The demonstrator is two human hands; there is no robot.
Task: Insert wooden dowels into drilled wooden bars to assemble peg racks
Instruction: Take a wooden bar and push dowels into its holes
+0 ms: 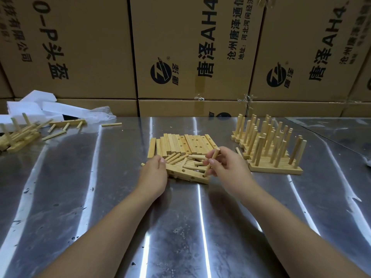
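A drilled wooden bar (189, 175) lies on the metal table (180, 227) in front of me. My left hand (154, 174) grips its left end. My right hand (226, 167) pinches a wooden dowel (212, 161), held tilted with its lower tip at the bar's rightmost hole. Loose dowels (186, 162) lie just behind the bar. Behind them sits a row of drilled bars (180, 145), lying flat side by side.
Several finished peg racks (269, 149) stand at the right. More racks and stray dowels (22, 133) lie at the far left by white foam blocks (38, 106). Stacked cardboard boxes (190, 57) wall off the table's back edge.
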